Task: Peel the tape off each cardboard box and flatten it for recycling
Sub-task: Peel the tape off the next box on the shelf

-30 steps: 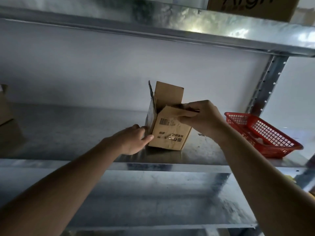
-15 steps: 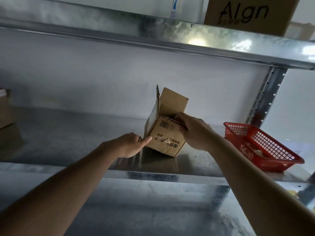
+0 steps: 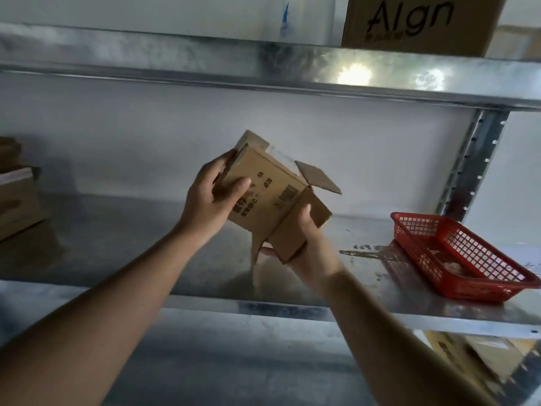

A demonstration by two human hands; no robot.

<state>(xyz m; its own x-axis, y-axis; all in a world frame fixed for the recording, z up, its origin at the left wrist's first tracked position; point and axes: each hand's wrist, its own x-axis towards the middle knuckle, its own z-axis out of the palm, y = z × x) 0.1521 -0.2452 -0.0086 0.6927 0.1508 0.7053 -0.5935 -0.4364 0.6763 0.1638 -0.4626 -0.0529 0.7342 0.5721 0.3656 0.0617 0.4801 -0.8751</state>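
Observation:
A small brown cardboard box [image 3: 272,189] with black print and a barcode is held tilted in the air above the metal shelf [image 3: 117,244]. My left hand [image 3: 213,197] grips its upper left end, thumb across the printed face. My right hand [image 3: 307,244] holds the lower right end, thumb on an open flap and fingers underneath. Another loose flap [image 3: 319,177] sticks out to the right. A strip of clear tape [image 3: 281,155] shows along the top edge.
A red plastic basket [image 3: 465,256] sits on the shelf at the right. Cardboard boxes [image 3: 14,194] stand at the far left. A box printed "Algn" [image 3: 418,22] rests on the upper shelf. A perforated steel upright [image 3: 474,162] rises behind the basket.
The box stood on the shelf with my right hand at its flap and my left beside it. Now both hands have lifted it off the shelf and turned it onto its side.

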